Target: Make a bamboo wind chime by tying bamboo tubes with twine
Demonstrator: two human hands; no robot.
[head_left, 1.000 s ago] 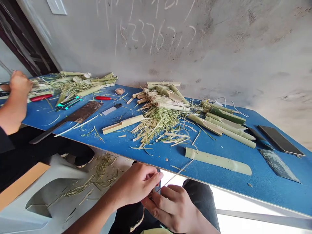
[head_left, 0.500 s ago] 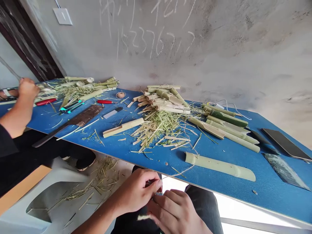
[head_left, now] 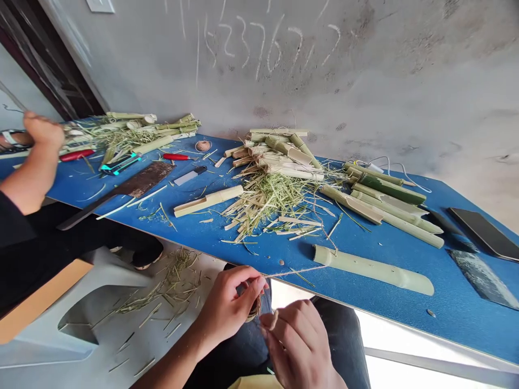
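Over my lap, my left hand (head_left: 233,302) pinches a thin twine (head_left: 298,271) between thumb and fingertips. The twine runs taut to the right, to a split bamboo piece (head_left: 373,269) on the table, where it passes around the left end. A brown coil (head_left: 254,309), which looks like wound twine, shows partly beneath the left hand's fingers. Close by on the right, my right hand (head_left: 302,340) is closed. A short pale stub (head_left: 274,320) sticks out at its fingers; the blur hides what it is.
The blue table (head_left: 243,262) holds bamboo pieces (head_left: 284,151), shavings (head_left: 279,197), a large cleaver (head_left: 141,181), a small knife (head_left: 188,176), a twine ball (head_left: 203,146), another broad blade (head_left: 484,275) and a dark flat slab (head_left: 486,232). A co-worker's arm (head_left: 36,156) reaches in at left.
My right hand has drawn slightly away to the right from my left hand, opening a gap between them. The view has tilted down a little. The bamboo piece still lies on the table.
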